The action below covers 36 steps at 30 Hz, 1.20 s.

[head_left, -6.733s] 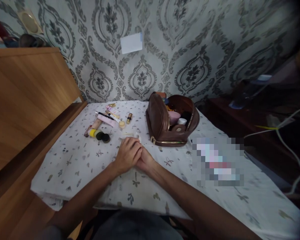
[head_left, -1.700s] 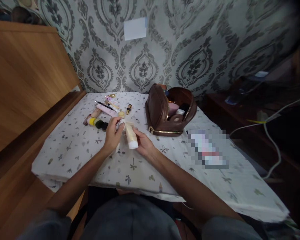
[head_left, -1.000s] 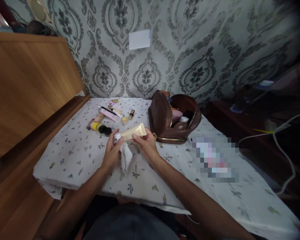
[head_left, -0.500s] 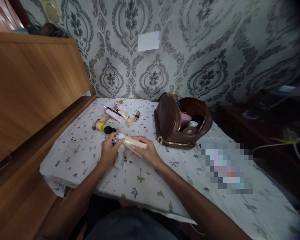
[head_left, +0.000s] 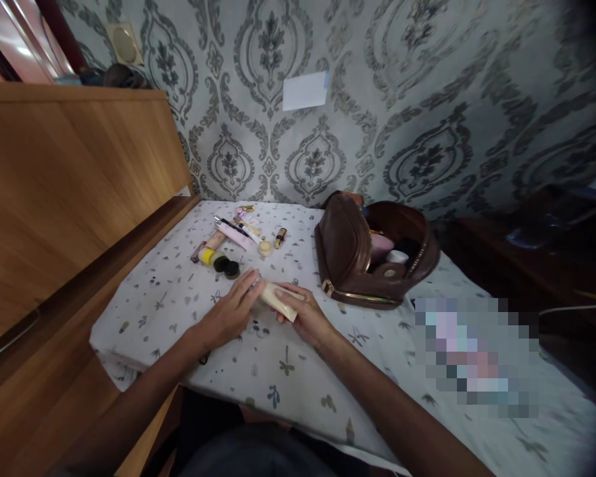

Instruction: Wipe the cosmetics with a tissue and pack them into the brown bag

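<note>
A pale cream-coloured squeeze tube (head_left: 279, 301) is held above the patterned cloth, its wide flat end pointing down to the right. My right hand (head_left: 308, 317) wraps its thumb and fingers around the body. At the narrow end, my left hand (head_left: 231, 310) lies with its fingers close together over the cap, mostly hiding it. Just beyond the left fingertips is a round black-lidded container (head_left: 232, 269). Near it lie a yellow-banded bottle (head_left: 207, 256), a pink tube (head_left: 234, 236), a small cream-coloured pot (head_left: 265, 248) and a gold-and-black lipstick (head_left: 281, 238).
An open brown leather bag (head_left: 345, 245) stands at the right with a pink item and a white-lidded item inside. A blurred-out object (head_left: 477, 358) lies on the cloth at right. A wooden cabinet (head_left: 79, 172) borders the left; a patterned wall (head_left: 308, 152) rises behind.
My left hand has turned from a pinch at the cap to flatter fingers laid over it. The tube now tilts more steeply, its flat end lower. The whole view has shifted slightly.
</note>
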Motion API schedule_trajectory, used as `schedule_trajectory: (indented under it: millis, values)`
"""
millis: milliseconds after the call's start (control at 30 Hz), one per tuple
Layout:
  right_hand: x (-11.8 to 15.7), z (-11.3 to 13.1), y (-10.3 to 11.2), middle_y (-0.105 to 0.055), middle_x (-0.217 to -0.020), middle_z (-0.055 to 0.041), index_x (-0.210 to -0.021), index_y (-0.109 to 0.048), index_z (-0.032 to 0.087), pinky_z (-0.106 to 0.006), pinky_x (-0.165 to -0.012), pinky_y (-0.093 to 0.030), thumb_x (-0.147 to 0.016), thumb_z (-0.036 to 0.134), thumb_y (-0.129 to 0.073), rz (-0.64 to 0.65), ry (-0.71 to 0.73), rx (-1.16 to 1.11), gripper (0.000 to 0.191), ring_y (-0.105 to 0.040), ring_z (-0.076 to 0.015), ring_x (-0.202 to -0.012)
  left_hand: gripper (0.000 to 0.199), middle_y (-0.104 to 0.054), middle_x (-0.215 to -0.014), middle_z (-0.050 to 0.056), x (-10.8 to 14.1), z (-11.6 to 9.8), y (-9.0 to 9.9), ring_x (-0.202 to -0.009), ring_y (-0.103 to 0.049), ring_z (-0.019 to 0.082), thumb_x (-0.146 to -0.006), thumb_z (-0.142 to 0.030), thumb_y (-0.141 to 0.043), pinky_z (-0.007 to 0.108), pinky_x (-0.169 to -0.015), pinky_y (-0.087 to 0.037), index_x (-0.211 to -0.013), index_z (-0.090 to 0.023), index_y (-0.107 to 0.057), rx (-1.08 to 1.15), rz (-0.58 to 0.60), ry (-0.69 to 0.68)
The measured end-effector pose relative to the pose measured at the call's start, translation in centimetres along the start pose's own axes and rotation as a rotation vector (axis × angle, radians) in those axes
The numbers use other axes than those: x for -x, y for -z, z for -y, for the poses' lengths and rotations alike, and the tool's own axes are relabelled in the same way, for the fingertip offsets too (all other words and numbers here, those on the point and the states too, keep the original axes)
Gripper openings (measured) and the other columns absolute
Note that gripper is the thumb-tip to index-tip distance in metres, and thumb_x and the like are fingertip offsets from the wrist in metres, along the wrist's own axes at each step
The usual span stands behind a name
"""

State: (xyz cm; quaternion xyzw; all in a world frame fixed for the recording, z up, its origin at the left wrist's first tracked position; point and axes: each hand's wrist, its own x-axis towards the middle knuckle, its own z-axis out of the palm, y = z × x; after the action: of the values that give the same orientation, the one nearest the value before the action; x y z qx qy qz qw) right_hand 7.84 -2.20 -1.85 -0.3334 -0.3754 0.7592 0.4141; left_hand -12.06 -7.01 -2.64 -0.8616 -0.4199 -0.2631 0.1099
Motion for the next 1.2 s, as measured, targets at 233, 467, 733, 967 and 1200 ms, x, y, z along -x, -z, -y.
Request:
schedule_trajectory:
  millis: [233, 467, 733, 967, 1200]
  values:
    - [0.2, -0.4, 0.2, -0.070, -0.062, -0.0046, -0.098, -0.072, 0.011, -0.018, -0.033, -0.037, -0.058, 0.041, -0.089, 0.124, -0.118, 0.082, 0.053, -0.058, -0.0118, -0.041, 0.038, -0.060, -0.119, 0.018, -0.5, 0.9, 1.3, -0.114, -0.059, 0.029, -0.097, -0.011, -0.039, 0.034, -0.075, -0.059, -0.135, -0.014, -0.042, -0.255, 0.193, -0.095]
    - [0.8, 0.0, 0.2, -0.073, -0.079, -0.0019, -0.106, -0.073, 0.015, -0.023, -0.046, -0.053, -0.060, 0.037, -0.088, 0.263, -0.080, 0.315, 0.053, -0.061, -0.0107, -0.051, 0.014, -0.061, -0.089, 0.003, -1.4, 1.4, 1.7, -0.077, -0.060, 0.018, -0.084, -0.013, -0.058, 0.026, -0.064, -0.047, -0.095, -0.019, -0.051, 0.139, 0.430, 0.133]
    - [0.7, -0.7, 0.0, -0.073, -0.089, -0.0037, -0.117, -0.072, 0.018, -0.026, -0.055, -0.057, -0.065, 0.040, -0.085, 0.231, 0.014, 0.363, 0.058, -0.062, -0.0122, -0.061, 0.031, -0.059, -0.072, -0.007, -1.9, 1.9, 1.1, -0.066, -0.059, 0.016, -0.070, -0.018, -0.065, 0.024, -0.058, -0.037, -0.098, -0.023, -0.053, 0.511, 0.312, 0.606]
    - [0.0, -1.1, 0.3, -0.073, -0.100, -0.0068, -0.117, -0.072, 0.018, -0.028, -0.059, -0.057, -0.066, 0.045, -0.081, 0.039, 0.203, 0.413, 0.058, -0.063, -0.0155, -0.069, 0.054, -0.059, -0.096, 0.000, -2.0, 0.8, 1.2, -0.086, -0.060, 0.019, -0.069, -0.031, -0.070, 0.028, -0.072, -0.050, -0.117, -0.021, -0.047, 1.124, 0.086, 0.934]
    - [-0.2, -1.2, 0.2, -0.073, -0.095, -0.0065, -0.114, -0.072, 0.017, -0.029, -0.054, -0.057, -0.062, 0.047, -0.083, -0.048, 0.177, 0.341, 0.062, -0.062, -0.0149, -0.062, 0.064, -0.049, -0.137, 0.012, -0.7, -0.1, 1.4, -0.130, -0.047, 0.029, -0.080, -0.019, -0.055, 0.046, -0.109, -0.040, -0.143, -0.021, -0.039, 0.771, -0.073, 0.710]
